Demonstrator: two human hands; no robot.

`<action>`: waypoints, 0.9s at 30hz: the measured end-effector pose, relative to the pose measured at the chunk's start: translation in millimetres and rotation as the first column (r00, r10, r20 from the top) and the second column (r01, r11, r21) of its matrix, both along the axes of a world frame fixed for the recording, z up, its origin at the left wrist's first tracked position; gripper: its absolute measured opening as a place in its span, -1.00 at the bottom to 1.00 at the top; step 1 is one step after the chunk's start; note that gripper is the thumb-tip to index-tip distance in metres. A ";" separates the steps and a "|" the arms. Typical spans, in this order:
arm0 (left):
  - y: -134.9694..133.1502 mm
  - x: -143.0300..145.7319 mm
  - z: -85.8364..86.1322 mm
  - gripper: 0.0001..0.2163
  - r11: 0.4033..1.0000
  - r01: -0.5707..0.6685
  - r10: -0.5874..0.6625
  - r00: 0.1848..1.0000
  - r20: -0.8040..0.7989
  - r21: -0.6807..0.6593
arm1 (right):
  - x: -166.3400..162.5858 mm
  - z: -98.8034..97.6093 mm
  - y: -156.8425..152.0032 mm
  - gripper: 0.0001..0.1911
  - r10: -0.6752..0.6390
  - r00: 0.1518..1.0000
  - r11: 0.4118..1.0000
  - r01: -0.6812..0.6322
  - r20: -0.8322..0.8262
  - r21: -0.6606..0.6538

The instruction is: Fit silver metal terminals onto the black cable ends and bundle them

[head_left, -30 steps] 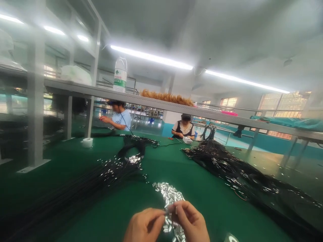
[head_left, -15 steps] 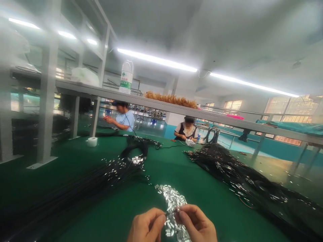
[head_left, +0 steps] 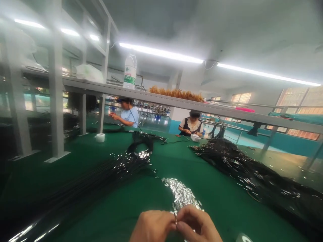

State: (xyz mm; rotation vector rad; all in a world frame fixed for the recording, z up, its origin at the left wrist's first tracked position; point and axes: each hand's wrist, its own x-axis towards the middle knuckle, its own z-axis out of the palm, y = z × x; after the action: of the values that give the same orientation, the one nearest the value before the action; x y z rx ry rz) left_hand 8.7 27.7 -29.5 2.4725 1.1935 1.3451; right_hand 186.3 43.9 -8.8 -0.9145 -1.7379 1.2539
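Observation:
My left hand (head_left: 154,224) and my right hand (head_left: 198,222) meet at the bottom of the head view, fingertips pinched together. Between them is a tiny item with a metallic glint, mostly hidden by the fingers; I cannot make out its kind. Just beyond and partly beneath the hands lies a pile of small silver metal sleeves (head_left: 182,192) on the green tabletop (head_left: 121,208). To the left stretches a long bundle of black cables (head_left: 96,178) with shiny ends.
Another heap of black cables (head_left: 242,168) lies on the right. A white tape roll (head_left: 100,137) sits by the shelf posts. Overhead, a shelf (head_left: 176,101) carries a water bottle (head_left: 130,72). Two people work across the table. A clear roll (head_left: 243,238) shows at the bottom edge.
My hands have come together from slightly apart, the left turning inward until the fingertips meet. The whole view has shifted a little, and a clear roll now shows at the bottom right.

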 end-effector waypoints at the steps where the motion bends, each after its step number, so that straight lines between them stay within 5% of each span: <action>1: -2.2 -2.1 4.7 -0.78 0.993 0.003 0.002 0.999 0.036 -0.117 | -2.2 -2.2 0.9 -0.81 0.000 0.999 1.000 -0.001 -0.051 -0.016; 3: -8.1 -6.4 19.6 -0.78 0.933 0.046 -0.004 0.993 0.119 -0.358 | -4.8 -7.7 4.3 -0.70 -0.056 0.991 0.998 0.055 -0.120 -0.010; 5: -14.0 -10.5 35.6 -0.81 0.877 0.078 0.005 0.985 0.172 -0.473 | -4.5 -14.1 9.3 -0.59 -0.182 0.982 0.980 0.178 0.042 0.089; 7: -18.3 -14.3 46.4 -0.75 0.858 0.057 0.063 0.974 0.216 -0.510 | -2.9 -21.1 14.5 -0.63 -0.324 0.885 0.935 0.247 0.335 0.253; 9: -20.5 -17.6 49.6 -0.73 0.852 -0.003 0.144 0.963 0.229 -0.523 | -2.8 -28.9 18.7 -0.86 -0.389 0.741 0.911 0.220 0.548 0.350; 15: -19.0 -18.0 38.6 -0.74 0.801 0.026 0.137 0.965 0.224 -0.599 | -19.3 -50.4 23.5 -0.71 -0.443 0.605 0.884 0.173 0.662 0.435; 18: -15.9 -16.2 36.4 -0.75 0.775 0.073 0.137 0.950 0.279 -0.628 | -24.3 -52.1 22.2 -0.69 -0.510 0.603 0.845 0.218 0.614 0.488; 22: -15.8 -17.2 38.8 -0.73 0.786 0.065 0.174 0.931 0.320 -0.615 | -16.5 -41.1 19.3 -0.71 -0.527 0.710 0.819 0.277 0.467 0.503; 25: -17.8 -16.9 37.9 -0.73 0.788 0.041 0.170 0.944 0.281 -0.615 | -9.5 -30.6 17.0 -0.74 -0.400 0.909 0.905 0.371 0.119 0.210; 27: -17.3 -15.2 34.0 -0.73 0.780 0.037 0.164 0.951 0.262 -0.624 | -9.5 -26.7 15.6 -0.66 -0.334 0.916 0.943 0.319 -0.222 -0.099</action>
State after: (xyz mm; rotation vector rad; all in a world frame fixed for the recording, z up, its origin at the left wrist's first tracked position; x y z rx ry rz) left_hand -6.5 10.4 4.5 1.7041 1.3703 1.0505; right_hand 176.8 59.5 -35.5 -1.0000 -1.3043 1.1454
